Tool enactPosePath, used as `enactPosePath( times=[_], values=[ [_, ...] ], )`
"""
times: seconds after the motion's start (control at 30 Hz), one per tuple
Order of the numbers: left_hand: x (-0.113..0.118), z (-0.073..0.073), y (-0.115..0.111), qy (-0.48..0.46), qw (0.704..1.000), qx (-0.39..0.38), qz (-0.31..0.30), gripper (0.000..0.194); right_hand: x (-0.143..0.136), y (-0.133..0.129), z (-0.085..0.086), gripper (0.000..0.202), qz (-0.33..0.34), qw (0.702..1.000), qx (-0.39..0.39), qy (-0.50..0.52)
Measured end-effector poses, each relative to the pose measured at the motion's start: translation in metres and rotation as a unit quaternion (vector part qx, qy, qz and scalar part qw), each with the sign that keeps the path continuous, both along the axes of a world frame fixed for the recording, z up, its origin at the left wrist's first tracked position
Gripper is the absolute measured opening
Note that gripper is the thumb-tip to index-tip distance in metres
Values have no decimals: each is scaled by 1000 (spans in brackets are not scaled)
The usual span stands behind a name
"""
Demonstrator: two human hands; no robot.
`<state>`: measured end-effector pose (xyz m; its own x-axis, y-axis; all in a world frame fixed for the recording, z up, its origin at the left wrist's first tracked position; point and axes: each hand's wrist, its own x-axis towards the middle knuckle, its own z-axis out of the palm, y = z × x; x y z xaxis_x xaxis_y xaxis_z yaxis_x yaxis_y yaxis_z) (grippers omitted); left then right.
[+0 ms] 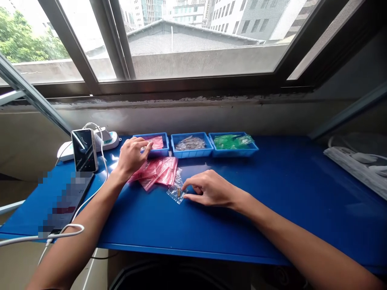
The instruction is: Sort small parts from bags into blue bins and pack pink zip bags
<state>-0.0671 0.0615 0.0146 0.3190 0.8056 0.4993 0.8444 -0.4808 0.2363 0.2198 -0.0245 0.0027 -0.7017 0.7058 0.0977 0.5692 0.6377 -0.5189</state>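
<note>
My left hand (pixel 134 155) is over the near left side of the left blue bin (pixel 166 152), which holds pink plastic bags (pixel 157 142). Its thumb and fingers are bent but apart, and no held thing shows between them. On the table below it lies a loose pile of pink plastic bags (pixel 161 171). Partly against that pile rests a clear zip bag (pixel 172 196) with small gold-and-black cylindrical pieces (pixel 178 192) inside. My right hand (pixel 210 188) is at the clear bag's right edge, thumb and index finger slightly apart; whether they touch the bag is unclear.
A middle blue bin (pixel 193 153) holds small clear packets, and a right blue bin (pixel 236 152) holds green bags. At left stand a phone (pixel 84 151), a power strip (pixel 113 141), a blurred-out flat device (pixel 68 201) and a white cable (pixel 90 197). A window frame (pixel 193 85) rises behind.
</note>
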Motion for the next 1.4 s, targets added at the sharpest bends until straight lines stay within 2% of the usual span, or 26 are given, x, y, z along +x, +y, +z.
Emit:
enactPosePath(
  times=[0.1, 0.17, 0.4, 0.5, 0.63, 0.83, 1.03, 1.17, 1.3, 1.4],
  values=[
    [3, 1, -2, -12, 999, 31, -5, 41, -6, -3, 1, 34, -92, 995, 11, -39],
    [4, 0, -3, -22, 999, 46, -15, 39, -10, -5, 2, 41, -124, 990, -2, -65],
    [13, 0, -8, -34, 993, 85, -79, 30, -14, -6, -1, 11, -127, 988, -87, -26],
    [18, 2, -13, -45, 989, 97, -104, 26, -14, -6, 0, 12, -138, 986, -89, -23],
    [25, 4, -20, -60, 984, 98, -138, 23, -17, -9, 2, 27, -161, 983, -70, -46],
    [33, 6, -27, -59, 979, 72, -183, 23, -19, -11, 4, 13, -153, 982, -103, -48],
    [41, 9, -38, -26, 971, 86, -223, 23, -16, -9, 7, 12, -153, 981, -106, -49],
    [45, 7, -43, -5, 968, 48, -246, 25, -18, -11, 11, 19, -182, 976, -91, -82],
    [48, 5, -45, -8, 967, 22, -253, 29, -19, -13, 13, 15, -152, 978, -100, -105],
    [48, 4, -45, -12, 966, 22, -257, 29, -20, -15, 13, 13, -156, 979, -87, -103]
  ],
)
